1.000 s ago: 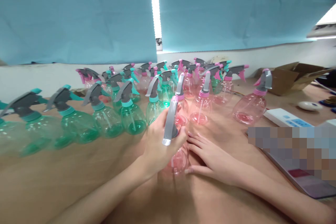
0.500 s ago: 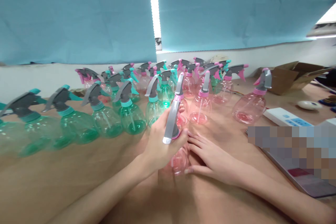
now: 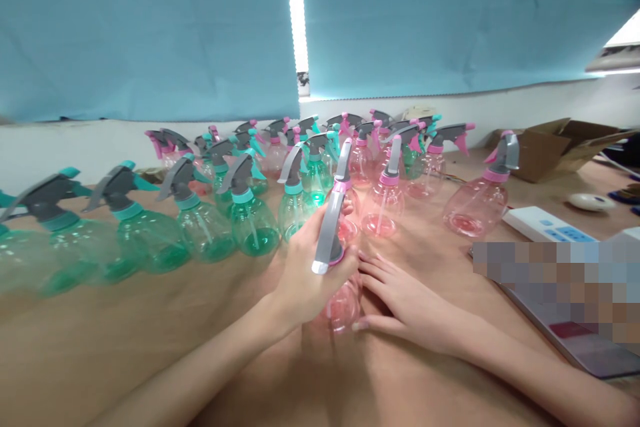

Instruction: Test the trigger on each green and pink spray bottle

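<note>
In the head view a pink spray bottle [image 3: 342, 310] with a grey trigger head stands on the table in front of me. My left hand [image 3: 306, 267] is closed around its upper part, below the grey lever. My right hand [image 3: 400, 293] lies low on its right side, fingers stretched out; whether the fingertips touch the bottle I cannot tell. Just beyond are more pink spray bottles, one [image 3: 383, 210] upright with its nozzle facing away. To the left runs a row of green spray bottles, the nearest being a green bottle [image 3: 255, 227] with a teal collar.
Many more pink and green sprayers crowd the back of the table [image 3: 150, 347]. On the right are a lone pink bottle [image 3: 475, 207], a white power strip [image 3: 543, 223], a tablet-like device [image 3: 590, 350], a white mouse [image 3: 591, 202] and an open cardboard box [image 3: 550, 147].
</note>
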Motion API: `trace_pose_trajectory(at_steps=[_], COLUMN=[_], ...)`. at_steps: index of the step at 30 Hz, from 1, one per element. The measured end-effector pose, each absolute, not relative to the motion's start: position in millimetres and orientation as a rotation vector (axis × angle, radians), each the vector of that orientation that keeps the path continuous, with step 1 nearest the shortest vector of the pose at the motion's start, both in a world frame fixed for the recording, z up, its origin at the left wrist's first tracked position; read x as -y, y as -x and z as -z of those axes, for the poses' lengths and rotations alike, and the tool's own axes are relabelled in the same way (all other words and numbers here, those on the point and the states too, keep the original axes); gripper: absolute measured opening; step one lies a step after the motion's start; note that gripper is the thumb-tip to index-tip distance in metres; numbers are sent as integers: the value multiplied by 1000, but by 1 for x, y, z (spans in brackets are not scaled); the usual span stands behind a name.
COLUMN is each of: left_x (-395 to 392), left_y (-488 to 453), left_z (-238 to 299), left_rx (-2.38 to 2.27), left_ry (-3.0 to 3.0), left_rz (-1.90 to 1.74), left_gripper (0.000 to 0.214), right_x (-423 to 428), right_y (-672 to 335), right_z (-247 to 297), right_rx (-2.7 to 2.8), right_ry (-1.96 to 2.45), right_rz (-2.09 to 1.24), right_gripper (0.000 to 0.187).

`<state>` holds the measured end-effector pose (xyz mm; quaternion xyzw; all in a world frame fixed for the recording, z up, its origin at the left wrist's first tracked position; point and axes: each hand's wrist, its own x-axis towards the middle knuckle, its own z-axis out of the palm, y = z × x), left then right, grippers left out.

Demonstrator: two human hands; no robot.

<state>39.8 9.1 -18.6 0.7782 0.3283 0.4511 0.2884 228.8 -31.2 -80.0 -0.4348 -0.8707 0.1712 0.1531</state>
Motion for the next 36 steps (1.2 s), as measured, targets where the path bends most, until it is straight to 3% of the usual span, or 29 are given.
trace_pose_trajectory(at_steps=[7,21,28,36], left_x=[-9,-9,-10,-9], left_y=[-40,-36,-36,-36], left_z=[10,6,9,10], left_rx=[-827,-837,-791,-781], left_ry=[-2095,-2177,-2068,-2071], left_rz=[-1170,-1121,-1009,-1008], left_gripper=[46,21,54,66], right_x=[32,31,31,32], right_y=[-229,-231,-230,-231], right_z=[81,82,82,82], right_rx=[2446,2446,2457,2452], right_ry=[1237,1217,1231,1223], right_rz=[-503,-527,-514,-499], right_gripper=[75,78,79,79])
